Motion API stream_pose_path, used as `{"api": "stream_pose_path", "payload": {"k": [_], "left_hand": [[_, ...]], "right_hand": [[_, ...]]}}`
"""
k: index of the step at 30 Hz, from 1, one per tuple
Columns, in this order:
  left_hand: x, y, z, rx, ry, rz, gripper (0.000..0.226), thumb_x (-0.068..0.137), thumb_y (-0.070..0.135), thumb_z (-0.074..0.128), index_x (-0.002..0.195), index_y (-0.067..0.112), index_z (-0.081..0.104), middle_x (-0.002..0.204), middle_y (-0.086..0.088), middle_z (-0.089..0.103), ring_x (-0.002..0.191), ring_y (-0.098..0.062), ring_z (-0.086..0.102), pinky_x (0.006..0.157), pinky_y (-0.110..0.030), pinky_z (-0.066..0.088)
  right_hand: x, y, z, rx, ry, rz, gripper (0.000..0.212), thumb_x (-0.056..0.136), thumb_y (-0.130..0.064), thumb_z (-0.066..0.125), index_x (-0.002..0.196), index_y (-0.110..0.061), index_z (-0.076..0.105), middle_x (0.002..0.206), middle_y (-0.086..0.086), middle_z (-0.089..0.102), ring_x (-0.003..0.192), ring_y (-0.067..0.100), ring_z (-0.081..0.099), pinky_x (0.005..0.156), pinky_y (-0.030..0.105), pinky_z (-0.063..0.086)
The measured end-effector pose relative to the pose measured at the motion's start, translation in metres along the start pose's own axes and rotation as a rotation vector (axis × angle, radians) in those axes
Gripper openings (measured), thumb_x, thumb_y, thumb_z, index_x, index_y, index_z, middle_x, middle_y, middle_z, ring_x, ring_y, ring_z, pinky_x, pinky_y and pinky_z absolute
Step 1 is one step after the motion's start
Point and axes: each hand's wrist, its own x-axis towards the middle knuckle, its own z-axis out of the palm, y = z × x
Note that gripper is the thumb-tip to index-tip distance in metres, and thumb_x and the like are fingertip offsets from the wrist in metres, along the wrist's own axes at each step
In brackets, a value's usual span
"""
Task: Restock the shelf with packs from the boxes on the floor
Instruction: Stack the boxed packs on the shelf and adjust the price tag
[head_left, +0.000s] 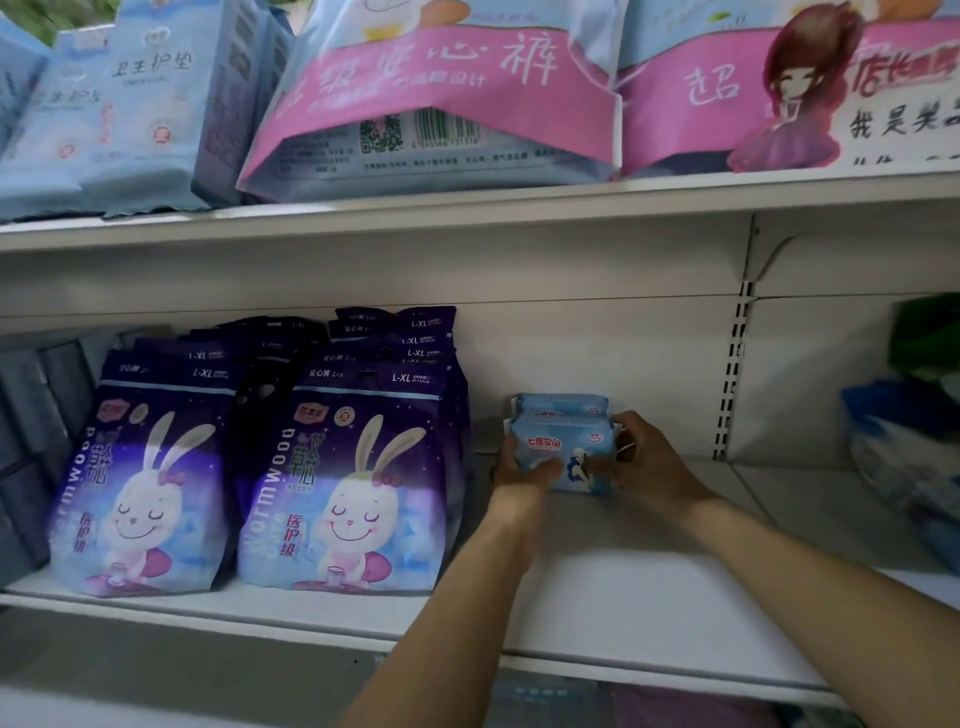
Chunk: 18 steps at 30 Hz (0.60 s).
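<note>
Head view. Item: small light-blue pack (563, 449), soft plastic wrap, red characters printed across the upper front, a white-and-dark-blue figure lower down. It stands upright on the white middle shelf (597, 582), far back near the rear panel. A second light-blue pack (561, 404) of the same kind stands directly behind it; whether the two touch cannot be told.

Left hand (522, 470): fingers curled round the front pack's left edge, thumb on its face. Right hand (641, 457): fingers wrapped over the pack's right edge and top corner. Both hands grip the same pack from opposite sides.

Same shelf, to the left: two rows of purple rabbit packs (345, 483), upright, marked L-XL, several deep. Further left, grey-blue packs (31, 441), blurred.

Upper shelf: pink-and-blue large packs (431, 98) and pale-blue packs (156, 104). Far right, a blurred pile of blue and green wrapped goods (914, 447).
</note>
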Motion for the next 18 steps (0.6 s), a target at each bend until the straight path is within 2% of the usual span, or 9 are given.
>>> {"api": "stream_pose_path", "payload": {"k": [2,4,5,9,11,14,16,18], "left_hand": [[0.007,-0.001,0.001,0.024,-0.002,-0.008,0.048,0.092,0.002,0.062,0.135,0.019,0.049,0.130,-0.006,0.060,0.122,-0.025,0.056,0.109,-0.044,0.044],[0.012,-0.003,0.002,0.047,0.007,-0.004,0.052,0.090,0.000,0.062,0.138,0.015,0.047,0.131,-0.009,0.060,0.123,-0.028,0.056,0.108,-0.044,0.045],[0.013,-0.003,0.003,0.060,0.015,-0.003,0.052,0.090,-0.001,0.062,0.137,0.013,0.048,0.131,-0.010,0.060,0.122,-0.028,0.056,0.107,-0.043,0.046],[0.017,-0.003,0.005,0.099,0.028,-0.008,0.052,0.090,0.002,0.065,0.138,0.013,0.047,0.134,-0.011,0.058,0.123,-0.027,0.056,0.108,-0.042,0.045],[0.018,-0.002,0.005,0.117,0.027,-0.006,0.052,0.090,0.002,0.064,0.138,0.014,0.047,0.135,-0.010,0.057,0.123,-0.027,0.054,0.108,-0.040,0.043],[0.016,0.004,0.006,0.123,0.015,-0.019,0.049,0.093,0.004,0.062,0.138,0.014,0.046,0.134,-0.006,0.056,0.124,-0.025,0.052,0.106,-0.035,0.041],[0.015,0.006,0.008,0.153,0.012,-0.030,0.044,0.095,0.011,0.061,0.136,0.016,0.047,0.132,-0.004,0.055,0.121,-0.022,0.052,0.105,-0.034,0.040],[0.012,0.009,0.009,0.176,0.019,-0.042,0.041,0.097,0.020,0.060,0.136,0.017,0.049,0.134,-0.005,0.057,0.121,-0.024,0.053,0.108,-0.037,0.042]], "right_hand": [[0.006,0.007,0.002,-0.026,0.029,-0.005,0.042,0.080,-0.009,0.077,0.109,-0.012,0.047,0.101,0.001,0.063,0.089,0.015,0.066,0.066,0.023,0.056],[0.011,0.012,0.004,-0.040,0.065,-0.006,0.044,0.079,-0.011,0.078,0.107,-0.011,0.045,0.104,0.004,0.063,0.097,0.021,0.066,0.079,0.037,0.057],[0.013,0.014,0.004,-0.048,0.079,-0.005,0.045,0.078,-0.012,0.079,0.107,-0.010,0.044,0.104,0.004,0.062,0.099,0.022,0.065,0.080,0.038,0.056],[0.015,0.011,0.007,-0.119,0.115,0.007,0.042,0.082,-0.014,0.076,0.108,-0.010,0.043,0.102,-0.001,0.059,0.094,0.015,0.060,0.064,0.015,0.044],[0.015,0.010,0.008,-0.146,0.134,0.015,0.041,0.082,-0.014,0.075,0.109,-0.010,0.044,0.103,0.000,0.059,0.095,0.015,0.059,0.061,0.013,0.041],[0.014,0.006,0.010,-0.161,0.154,0.037,0.044,0.082,-0.015,0.075,0.110,-0.011,0.042,0.107,0.002,0.059,0.095,0.016,0.058,0.062,0.015,0.041],[0.012,0.005,0.012,-0.176,0.149,0.069,0.050,0.081,-0.018,0.076,0.113,-0.012,0.038,0.111,0.005,0.057,0.099,0.019,0.058,0.069,0.023,0.045],[0.008,0.003,0.013,-0.226,0.162,0.107,0.065,0.078,-0.021,0.080,0.124,-0.008,0.036,0.118,0.012,0.054,0.107,0.025,0.055,0.080,0.033,0.047]]}}
